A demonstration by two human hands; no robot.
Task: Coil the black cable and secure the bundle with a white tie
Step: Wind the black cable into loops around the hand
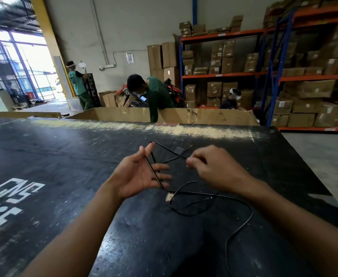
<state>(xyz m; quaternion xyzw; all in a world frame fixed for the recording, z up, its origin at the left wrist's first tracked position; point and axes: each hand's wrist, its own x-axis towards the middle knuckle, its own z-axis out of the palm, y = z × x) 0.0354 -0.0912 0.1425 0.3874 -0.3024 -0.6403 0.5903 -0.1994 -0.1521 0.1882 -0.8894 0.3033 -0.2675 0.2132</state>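
Note:
A thin black cable (202, 196) lies in loose loops on the black table (84, 156) in front of me. My left hand (142, 174) is held palm up with its fingers spread and straight, and a few turns of the cable run around them from the raised thumb and forefinger down past the little finger. My right hand (210, 166) hovers to the right with its fingers curled, pinching a strand of the cable that leads back to the left hand. The rest of the cable trails off toward the lower right. I see no white tie.
White stencilled letters (10, 198) mark the table at the left. A large open cardboard box (164, 115) stands behind the far edge, with a person bent over it. Two more people and orange shelving (264, 74) full of cartons stand beyond.

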